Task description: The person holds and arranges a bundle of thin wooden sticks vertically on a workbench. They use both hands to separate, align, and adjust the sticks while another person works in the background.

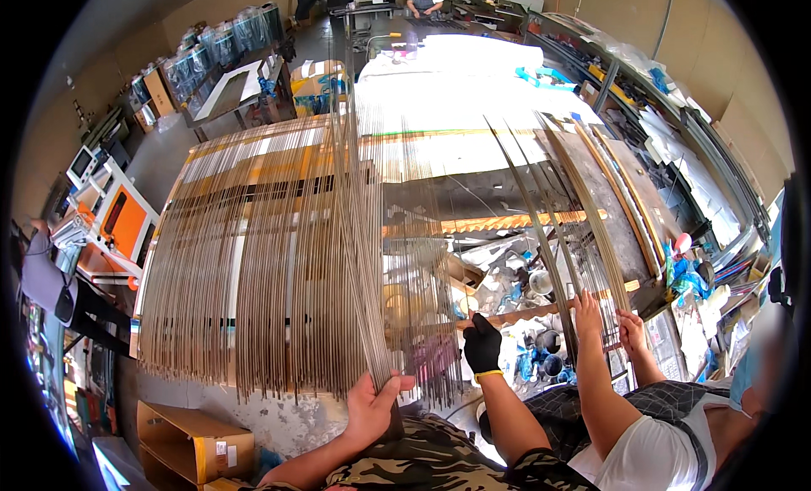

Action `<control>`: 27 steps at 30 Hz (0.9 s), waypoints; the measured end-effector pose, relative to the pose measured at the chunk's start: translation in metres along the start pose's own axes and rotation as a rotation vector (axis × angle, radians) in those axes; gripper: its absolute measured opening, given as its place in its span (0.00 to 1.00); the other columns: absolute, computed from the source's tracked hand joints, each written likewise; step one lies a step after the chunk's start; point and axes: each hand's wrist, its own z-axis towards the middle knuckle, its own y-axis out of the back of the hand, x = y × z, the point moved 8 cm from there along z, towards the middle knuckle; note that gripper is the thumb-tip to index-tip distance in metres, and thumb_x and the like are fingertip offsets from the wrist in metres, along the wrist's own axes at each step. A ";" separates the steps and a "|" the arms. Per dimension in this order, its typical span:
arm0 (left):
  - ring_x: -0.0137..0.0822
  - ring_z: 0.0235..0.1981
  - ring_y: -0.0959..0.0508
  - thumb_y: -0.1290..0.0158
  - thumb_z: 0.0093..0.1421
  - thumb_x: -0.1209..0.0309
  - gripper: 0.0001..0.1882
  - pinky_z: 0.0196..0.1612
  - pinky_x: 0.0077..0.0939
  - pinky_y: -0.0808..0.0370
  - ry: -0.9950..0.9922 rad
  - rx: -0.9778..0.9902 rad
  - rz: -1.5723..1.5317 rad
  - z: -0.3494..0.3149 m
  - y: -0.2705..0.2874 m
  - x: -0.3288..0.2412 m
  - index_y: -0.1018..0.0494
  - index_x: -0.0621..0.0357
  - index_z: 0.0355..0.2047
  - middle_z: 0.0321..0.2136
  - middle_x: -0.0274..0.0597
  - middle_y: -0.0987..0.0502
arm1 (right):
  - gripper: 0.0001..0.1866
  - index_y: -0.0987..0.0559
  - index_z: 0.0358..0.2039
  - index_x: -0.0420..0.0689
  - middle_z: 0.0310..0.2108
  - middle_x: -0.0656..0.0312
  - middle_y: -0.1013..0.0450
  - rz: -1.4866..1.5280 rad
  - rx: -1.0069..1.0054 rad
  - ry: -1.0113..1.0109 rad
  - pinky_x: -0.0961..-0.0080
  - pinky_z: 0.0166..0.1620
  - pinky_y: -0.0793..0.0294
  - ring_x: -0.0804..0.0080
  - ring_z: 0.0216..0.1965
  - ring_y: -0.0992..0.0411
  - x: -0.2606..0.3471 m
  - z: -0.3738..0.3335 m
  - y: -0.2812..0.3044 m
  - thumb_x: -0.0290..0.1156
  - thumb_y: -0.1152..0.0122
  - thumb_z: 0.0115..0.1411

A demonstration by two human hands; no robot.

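Observation:
My left hand (374, 398) is closed around the lower ends of a thick bundle of long thin rods (365, 280). The bundle runs away from me over the frame. To its left, many similar brownish rods (236, 280) lie side by side in a wide layer. In a black glove with a yellow band at the wrist, my right hand (483, 346) is closed beside a sparser group of rods (435, 322). What its fingers hold, if anything, is too small to make out.
A co-worker's hands (589, 318) handle rods at my right. Wooden bars (541, 220) cross an open gap with cups and plastic litter below. An open cardboard box (194, 444) stands at lower left. White sheeting (448, 85) covers the far table; a shelf rack (625, 77) lines the right.

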 end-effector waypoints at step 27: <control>0.37 0.40 0.20 0.54 0.66 0.75 0.09 0.48 0.31 0.25 0.028 -0.020 -0.054 0.005 0.007 0.002 0.35 0.67 0.44 0.38 0.52 0.21 | 0.13 0.23 0.37 0.42 0.35 0.47 0.24 -0.174 0.165 -0.134 0.60 0.40 0.27 0.47 0.38 0.26 -0.015 -0.043 -0.006 0.34 0.45 0.53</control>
